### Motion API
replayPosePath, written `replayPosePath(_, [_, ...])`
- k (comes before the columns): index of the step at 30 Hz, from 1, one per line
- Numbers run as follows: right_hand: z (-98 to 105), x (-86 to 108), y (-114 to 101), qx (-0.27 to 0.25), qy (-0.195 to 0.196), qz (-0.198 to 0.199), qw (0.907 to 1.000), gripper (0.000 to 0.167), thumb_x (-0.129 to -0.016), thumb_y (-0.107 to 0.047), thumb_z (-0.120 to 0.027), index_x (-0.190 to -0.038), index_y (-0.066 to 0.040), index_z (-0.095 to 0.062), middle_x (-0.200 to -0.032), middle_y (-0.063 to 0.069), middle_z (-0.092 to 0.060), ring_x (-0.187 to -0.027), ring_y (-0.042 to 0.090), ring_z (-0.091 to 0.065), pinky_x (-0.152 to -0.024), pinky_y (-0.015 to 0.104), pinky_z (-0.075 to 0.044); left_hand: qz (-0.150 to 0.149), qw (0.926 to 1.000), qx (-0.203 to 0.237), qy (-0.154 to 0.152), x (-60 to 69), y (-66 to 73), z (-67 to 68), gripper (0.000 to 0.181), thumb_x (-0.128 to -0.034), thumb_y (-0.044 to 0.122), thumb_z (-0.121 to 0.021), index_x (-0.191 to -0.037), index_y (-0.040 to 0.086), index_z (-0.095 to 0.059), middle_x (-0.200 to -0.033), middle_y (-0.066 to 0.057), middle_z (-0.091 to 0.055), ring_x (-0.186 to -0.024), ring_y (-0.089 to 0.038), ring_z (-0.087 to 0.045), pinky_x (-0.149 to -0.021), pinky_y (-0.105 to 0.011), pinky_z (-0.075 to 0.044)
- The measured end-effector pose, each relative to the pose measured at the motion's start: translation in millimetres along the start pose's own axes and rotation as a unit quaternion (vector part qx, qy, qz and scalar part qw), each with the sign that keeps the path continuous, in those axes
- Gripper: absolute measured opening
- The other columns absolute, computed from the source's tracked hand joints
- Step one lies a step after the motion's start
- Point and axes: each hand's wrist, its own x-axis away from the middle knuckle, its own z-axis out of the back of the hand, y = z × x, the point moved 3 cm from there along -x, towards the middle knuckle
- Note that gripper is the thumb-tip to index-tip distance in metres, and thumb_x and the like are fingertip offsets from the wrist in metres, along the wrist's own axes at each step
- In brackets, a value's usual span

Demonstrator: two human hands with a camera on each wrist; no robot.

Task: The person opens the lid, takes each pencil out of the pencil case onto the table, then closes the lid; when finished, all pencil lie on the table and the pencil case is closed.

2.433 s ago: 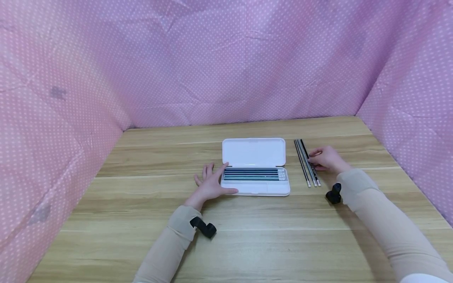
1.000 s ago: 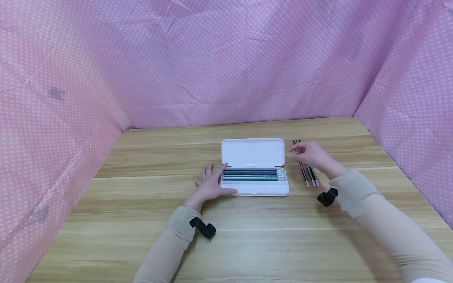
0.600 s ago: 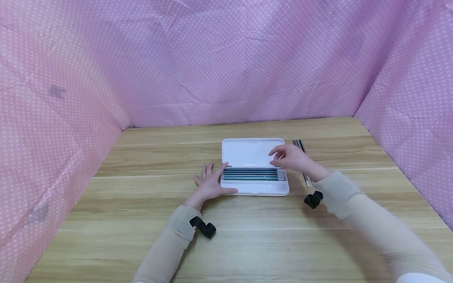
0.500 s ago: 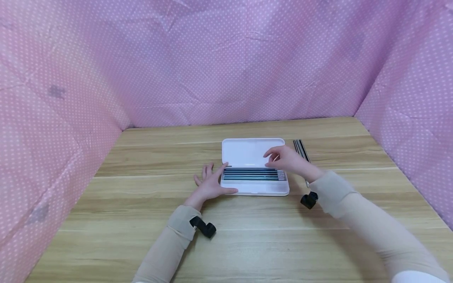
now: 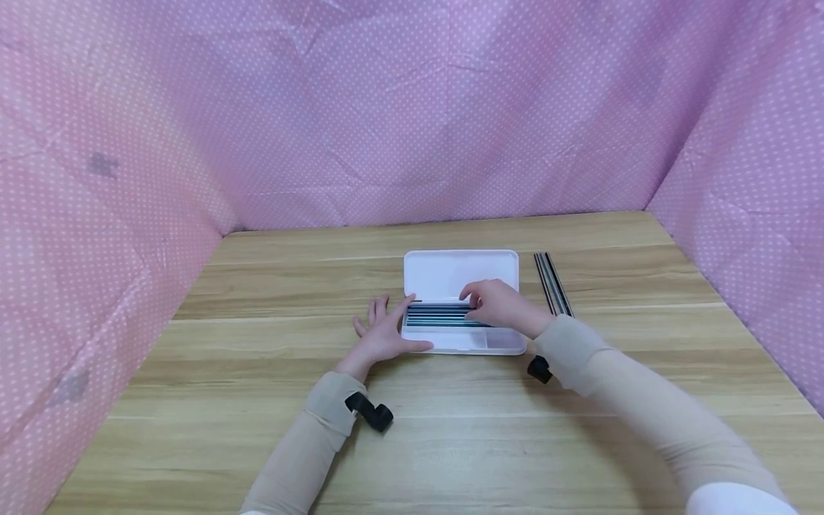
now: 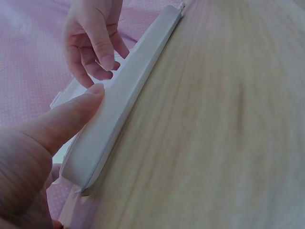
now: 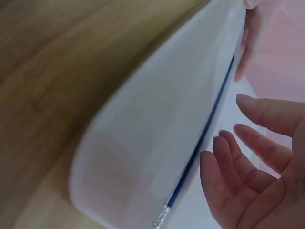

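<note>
Lying beneath the right hand [image 5: 501, 306], cased pencils [image 5: 438, 315] seem untouched.

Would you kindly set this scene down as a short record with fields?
Left hand: spread at the left end of the white case
Right hand: over the pencils in the case, apparently holding nothing
Case state: open, lid behind
Loose pencils: right of the case, apart from it
Surface: wooden table
Backdrop: pink dotted cloth
</note>
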Motion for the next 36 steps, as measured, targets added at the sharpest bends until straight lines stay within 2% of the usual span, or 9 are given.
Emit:
replayPosePath(5, [-7,-2.5,-1,0.026,-0.016,0.014,0.9994,0.031,-0.083,-0.011,-0.071,-0.113,-0.006,-0.065,-0.093,0.007,-0.066,-0.081,0.018,-0.057,-0.083,0.036,-0.051,-0.002,1.0000,0.002,-0.001,0.7,0.1,0.3,0.097,-0.0696,0.054,-0.077,-0.149,0.034,-0.026,-0.157,-0.021,-0.002,-0.143,-0.042,0.013,-0.100,-0.071,0.016])
replayPosePath(13, [-12,-2.8,0,0.028,-0.021,0.018,0.9992,0.031,-0.083,-0.009,-0.071,-0.114,-0.007,-0.066,-0.095,0.006,-0.066,-0.084,0.019,-0.056,-0.087,0.038,-0.050,-0.007,1.0000,0.003,0.004,0.7,-1.3,-0.2,0.096,-0.0693,0.054,-0.078,-0.149,0.034,-0.027,-0.157,-0.021,-0.002,-0.143,-0.042,0.013,-0.100,-0.072,0.016])
replayPosePath(17, [-12,-4.7,1,0.037,-0.025,0.024,0.9987,0.031,-0.083,-0.008,-0.071,-0.114,-0.007,-0.066,-0.093,0.005,-0.066,-0.083,0.018,-0.055,-0.085,0.036,-0.049,-0.010,0.9999,0.006,0.005,0.4,-1.5,0.0,0.096,-0.0690,0.054,-0.078,-0.149,0.034,-0.027,-0.157,-0.021,-0.002,-0.143,-0.043,0.013,-0.100,-0.072,0.016])
replayPosePath(27, [-8,-9.1,-2,0.072,-0.045,0.084,0.9929,0.024,-0.080,-0.001,-0.067,-0.103,-0.006,-0.070,-0.076,0.000,-0.061,-0.072,0.014,-0.051,-0.072,0.030,-0.046,-0.013,0.9999,0.009,0.007,0.5,-1.4,0.0,0.097,-0.0687,0.053,-0.078,-0.149,0.034,-0.027,-0.157,-0.022,-0.002,-0.142,-0.043,0.013,-0.100,-0.072,0.016])
replayPosePath(36, [-7,-10.9,-1,0.089,-0.061,0.111,0.9880,0.021,-0.083,-0.003,-0.069,-0.103,-0.007,-0.070,-0.076,-0.001,-0.060,-0.071,0.013,-0.050,-0.074,0.030,-0.046,-0.009,0.9999,0.007,0.009,0.3,-0.8,0.1,0.097,-0.0689,0.052,-0.079,-0.149,0.034,-0.027,-0.157,-0.022,-0.002,-0.143,-0.042,0.013,-0.100,-0.072,0.016])
